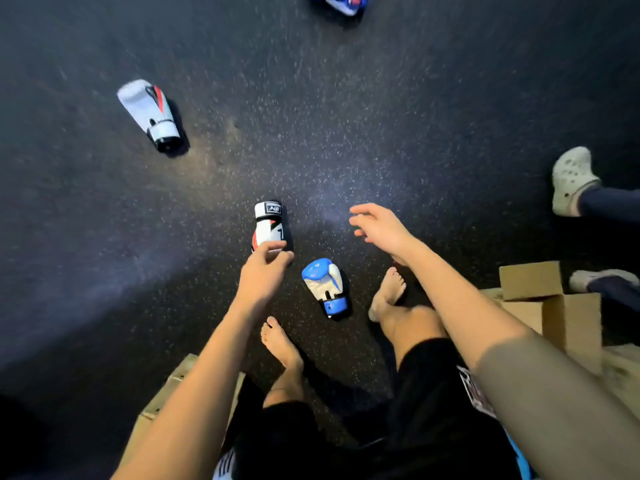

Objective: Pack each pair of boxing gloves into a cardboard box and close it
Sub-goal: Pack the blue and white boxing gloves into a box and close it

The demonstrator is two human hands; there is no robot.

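Nearby, left hand (pixel 264 271) curls fingers at the near white glove (pixel 266 225), grip unclear; right hand (pixel 381 228) splayed above open floor (pixel 346 133).

Single head-worn wide-angle view, faced steeply down onto the dark speckled floor (pixel 346 116), left hand (pixel 263 268) and right hand (pixel 381 230) sat nearest the lens, arms ran up from the bottom edge, bare feet (pixel 280 344) beneath.

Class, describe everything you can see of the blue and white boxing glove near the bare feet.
The blue and white boxing glove lies on the dark speckled floor, between the person's bare feet. It looks like smooth padded leather or vinyl: blue rounded fist end pointing away, white thumb and middle, blue cuff nearest the camera. Nothing else touches it.
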